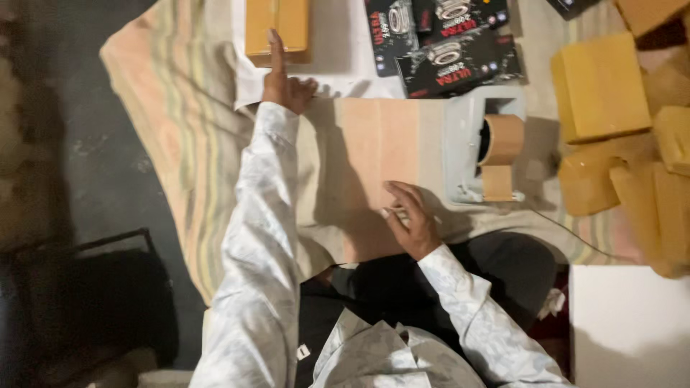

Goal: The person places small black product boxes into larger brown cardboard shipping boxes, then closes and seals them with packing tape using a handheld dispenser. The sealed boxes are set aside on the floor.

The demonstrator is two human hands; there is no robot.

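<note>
My left hand (284, 77) reaches far forward, index finger stretched out and touching the near edge of a tan cardboard box (277, 27) that lies on white paper (338, 61). The other fingers are curled. My right hand (410, 219) rests near my body on a striped cloth (374, 154), fingers bent and loosely apart, holding nothing that I can see. A grey tape dispenser (467, 151) with a roll of brown tape (501, 139) stands just right of my right hand.
Several black printed packages (445, 43) lie at the top centre. A pile of yellow-brown boxes (611, 122) fills the right side. A white surface (632, 323) sits at the lower right. Dark floor and a black frame (93, 287) are on the left.
</note>
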